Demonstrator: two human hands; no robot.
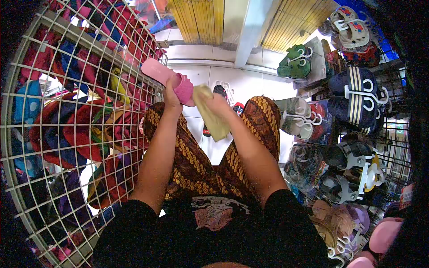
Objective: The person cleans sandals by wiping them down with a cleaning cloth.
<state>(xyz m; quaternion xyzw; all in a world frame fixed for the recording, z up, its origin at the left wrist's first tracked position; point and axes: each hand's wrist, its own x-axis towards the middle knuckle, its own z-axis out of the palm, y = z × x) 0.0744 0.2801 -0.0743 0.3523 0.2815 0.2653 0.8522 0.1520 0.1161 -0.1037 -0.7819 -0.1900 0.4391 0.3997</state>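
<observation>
My left hand (172, 94) is closed around a pink slide sandal (157, 71), its sole tilted up to the left and its darker pink strap towards the right. In my right hand (217, 103) is a yellowish cloth (211, 119), bunched at the top and hanging down over the gap between my knees. The cloth's upper end is right at the sandal's strap end. Both hands are held out above my lap, over patterned brown trousers (190, 147).
A white wire grid (96, 91) with colourful goods behind it stands close on my left. On the right hang several pairs of sandals, among them navy striped ones (353, 96) and green ones (295, 61). Another dark pair (221, 90) lies on the white tiled floor (254, 85).
</observation>
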